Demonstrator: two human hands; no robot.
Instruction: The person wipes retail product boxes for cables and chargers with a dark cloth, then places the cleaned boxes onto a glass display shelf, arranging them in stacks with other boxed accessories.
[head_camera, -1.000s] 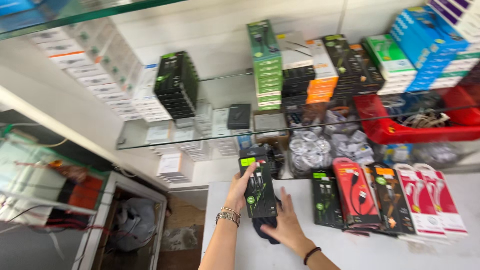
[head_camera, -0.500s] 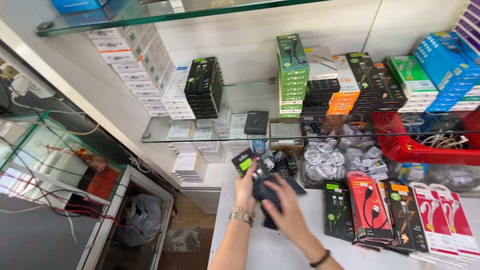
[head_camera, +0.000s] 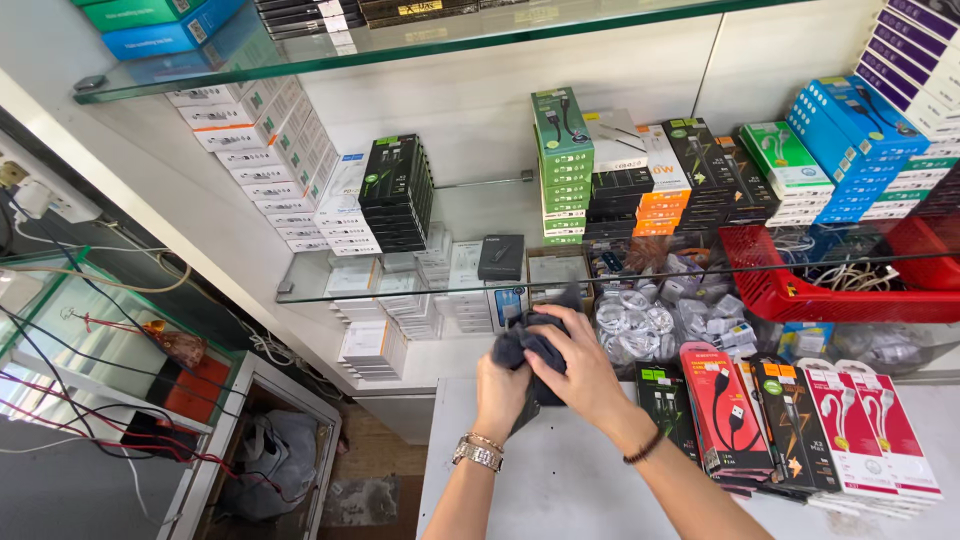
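Observation:
My left hand and my right hand meet above the white counter, both closed around a bunched dark grey cloth. The right hand lies over the cloth from the right, and the left hand grips it from below. A watch sits on my left wrist and a dark band on my right. Whatever is inside the cloth is hidden by it and by my fingers.
Upright packaged cables stand in a row on the counter to the right: black, red, white-red. Behind are bags of white cables, a red basket and glass shelves with green boxes and black boxes. Loose wires hang at left.
The black cable package with a green label, held up in my left hand before, is no longer visible. My right hand has brought the cloth up over it, and the view has tilted upward.

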